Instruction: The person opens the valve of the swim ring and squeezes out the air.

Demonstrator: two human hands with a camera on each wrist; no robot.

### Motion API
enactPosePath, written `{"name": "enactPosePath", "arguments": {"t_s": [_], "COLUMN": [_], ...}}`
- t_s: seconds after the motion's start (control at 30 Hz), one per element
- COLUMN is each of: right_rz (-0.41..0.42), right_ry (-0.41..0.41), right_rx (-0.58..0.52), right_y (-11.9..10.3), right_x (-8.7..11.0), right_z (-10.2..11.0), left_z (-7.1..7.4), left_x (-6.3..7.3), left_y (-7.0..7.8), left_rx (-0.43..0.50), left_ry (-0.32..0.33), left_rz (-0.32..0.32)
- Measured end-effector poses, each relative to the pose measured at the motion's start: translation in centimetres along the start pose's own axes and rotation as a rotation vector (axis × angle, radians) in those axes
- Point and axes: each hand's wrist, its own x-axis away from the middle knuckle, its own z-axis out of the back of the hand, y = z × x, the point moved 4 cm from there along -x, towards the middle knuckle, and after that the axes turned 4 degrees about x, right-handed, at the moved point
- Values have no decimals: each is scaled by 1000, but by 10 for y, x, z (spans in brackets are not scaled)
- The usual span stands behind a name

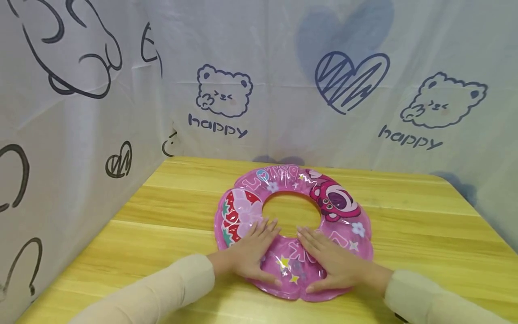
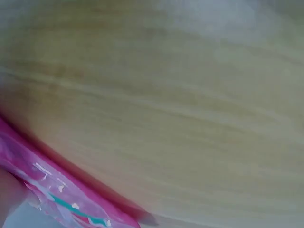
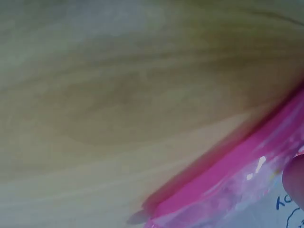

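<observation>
A pink inflatable swim ring (image 1: 285, 177), printed with a bear, strawberries, stars and letters, lies flat on the wooden table. My left hand (image 1: 252, 254) rests on the ring's near left part, fingers stretched toward the centre hole and thumb out to the side. Mirroring it, my right hand (image 1: 333, 263) lies on the near right part with its fingers extended. Both palms face down on the plastic. The ring looks puffed up, with creases along its seam. In the left wrist view the ring's edge (image 2: 80, 190) fills the lower left corner; the right wrist view has its pink rim (image 3: 223, 175) at lower right.
The yellow wooden table (image 1: 162, 202) extends around the ring on all sides. White cloth (image 1: 283, 112) with bear, heart and "happy" drawings hangs behind the table and along its left side.
</observation>
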Motion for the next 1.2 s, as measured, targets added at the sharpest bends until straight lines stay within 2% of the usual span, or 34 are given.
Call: {"name": "enactPosePath", "arguments": {"t_s": [0.2,0.43,0.63,0.87,1.2], "right_rz": [-7,-3,19,5,-45], "right_ry": [1,-17,-20,-44,-116], "right_rx": [-64,-7,-2,25,47], "right_y": [-2,-3,-1,-2,-5], "right_x": [-1,-3,-3,-4,-7], "right_z": [-10,-16,-22,-23,-20], "left_z": [-6,-14,-17,-21,-18], "left_x": [1,1,-1,-3,-4], "left_y": [0,-1,-1,0,4], "left_rx": [71,28,40,-29,-108], "left_ry": [-8,-38,-53,-85,-101], "left_rz": [72,105,124,148,163]}}
